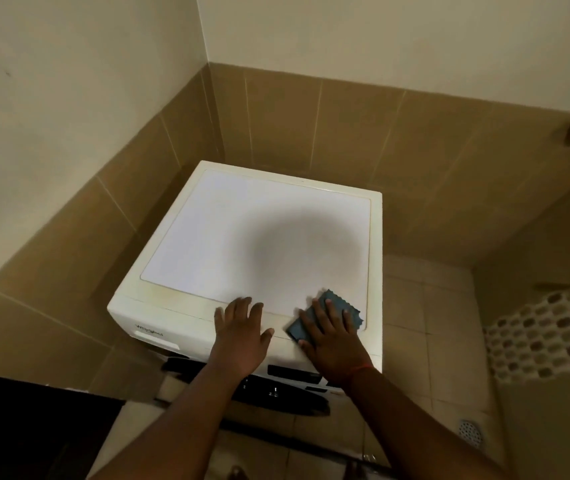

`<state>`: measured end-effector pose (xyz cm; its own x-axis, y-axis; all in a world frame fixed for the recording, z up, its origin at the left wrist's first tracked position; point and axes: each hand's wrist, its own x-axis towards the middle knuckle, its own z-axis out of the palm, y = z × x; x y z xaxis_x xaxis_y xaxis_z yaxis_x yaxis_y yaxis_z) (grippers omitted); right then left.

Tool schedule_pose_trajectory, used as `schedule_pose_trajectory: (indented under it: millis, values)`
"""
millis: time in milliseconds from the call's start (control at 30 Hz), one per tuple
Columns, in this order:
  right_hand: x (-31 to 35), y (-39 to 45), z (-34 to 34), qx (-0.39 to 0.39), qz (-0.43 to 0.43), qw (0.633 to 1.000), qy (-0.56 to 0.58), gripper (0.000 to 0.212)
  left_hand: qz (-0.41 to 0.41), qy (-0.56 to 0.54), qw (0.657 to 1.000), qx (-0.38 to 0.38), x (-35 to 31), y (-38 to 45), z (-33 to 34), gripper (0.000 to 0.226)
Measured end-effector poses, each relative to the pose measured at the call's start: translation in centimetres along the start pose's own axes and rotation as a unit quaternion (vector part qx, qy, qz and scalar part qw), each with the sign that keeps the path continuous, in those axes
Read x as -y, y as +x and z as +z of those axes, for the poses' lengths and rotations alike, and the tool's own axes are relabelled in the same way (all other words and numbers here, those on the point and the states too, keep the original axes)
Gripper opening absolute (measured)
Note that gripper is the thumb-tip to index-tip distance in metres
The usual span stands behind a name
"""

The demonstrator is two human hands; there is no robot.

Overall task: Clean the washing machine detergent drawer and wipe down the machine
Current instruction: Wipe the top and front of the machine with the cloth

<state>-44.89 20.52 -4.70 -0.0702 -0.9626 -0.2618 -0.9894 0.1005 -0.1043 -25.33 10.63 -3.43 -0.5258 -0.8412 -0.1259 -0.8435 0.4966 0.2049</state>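
Observation:
A white front-loading washing machine [228, 233] stands in the corner of a tiled room, seen from above. My right hand [333, 341] lies flat on a blue-grey cloth [337, 306] and presses it against the front right part of the machine's top. My left hand [240, 336] rests flat on the front edge of the top, fingers spread, holding nothing. The detergent drawer front [153, 336] sits at the upper left of the machine's face, and whether it is closed I cannot tell. The dark control panel [294, 374] shows below my wrists.
Brown tiled walls [311, 126] close in behind and to the left of the machine. A floor drain [470, 433] lies on the beige floor at the right. A patterned mosaic ledge [546, 327] with a tap is at the far right. A dark cabinet [16, 427] fills the lower left.

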Motion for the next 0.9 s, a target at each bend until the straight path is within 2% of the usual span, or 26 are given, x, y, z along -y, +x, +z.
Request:
schedule_pose_trajectory:
  millis: [200, 467, 600, 700, 900]
  values:
    - [-2.5, -4.3, 2.3, -0.041, -0.041, 0.998, -0.021, 0.063, -0.099, 0.005, 0.995, -0.012, -0.6, -1.5, -0.2, 0.067]
    - [-4.0, 0.6, 1.1, -0.049, -0.131, 0.989, -0.035, 0.061, -0.208, -0.034, 0.977, -0.026, -6.5, -3.6, 0.6, 0.070]
    - [-7.9, -3.7, 2.0, -0.048, -0.181, 0.981, -0.044, 0.060, -0.249, -0.052, 0.966, -0.039, -9.1, -5.3, 1.1, 0.069]
    - [-9.0, -4.2, 1.7, -0.024, -0.183, 0.982, -0.047, 0.060, -0.267, -0.054, 0.962, -0.024, -10.6, -6.4, 1.6, 0.070]
    - [-5.5, -0.2, 0.3, 0.021, -0.194, 0.980, -0.048, 0.069, -0.257, -0.056, 0.964, -0.028, -11.6, -7.7, 1.8, 0.072]
